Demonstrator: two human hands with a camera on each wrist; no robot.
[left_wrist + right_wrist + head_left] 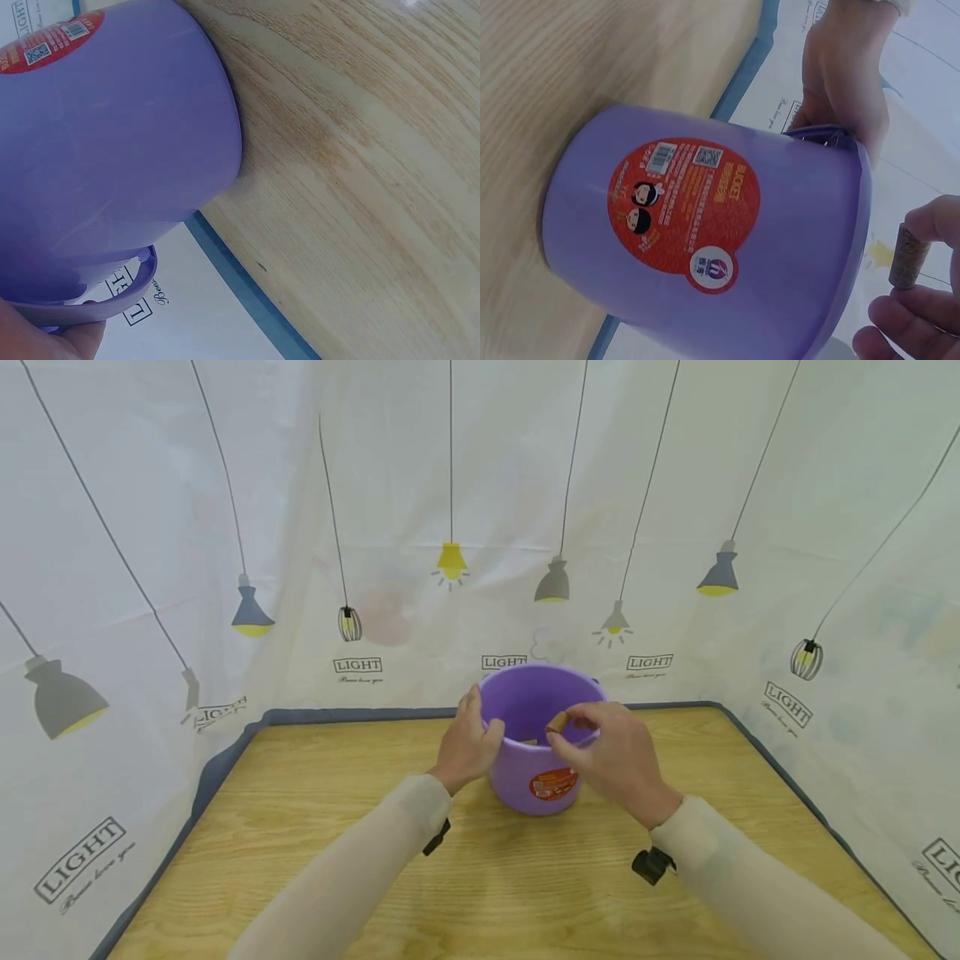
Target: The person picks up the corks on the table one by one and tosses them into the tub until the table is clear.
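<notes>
A purple plastic bucket (536,781) stands upright on the table, a red label (682,214) on its side. My left hand (468,743) grips its rim on the left, thumb over the edge, and in the left wrist view fingers (86,337) lie at the bucket's side handle (124,301). Between thumb and fingers, my right hand (618,756) pinches a brown cork stopper (909,259), held over the near right part of the bucket's opening. Something small and pale (529,742) shows inside, mostly hidden by the near rim.
The wood-grain table (322,827) runs back to a blue-edged white curtain (405,635) printed with hanging lamps. More curtain encloses the left and right sides. Each wrist carries a small black camera (654,865).
</notes>
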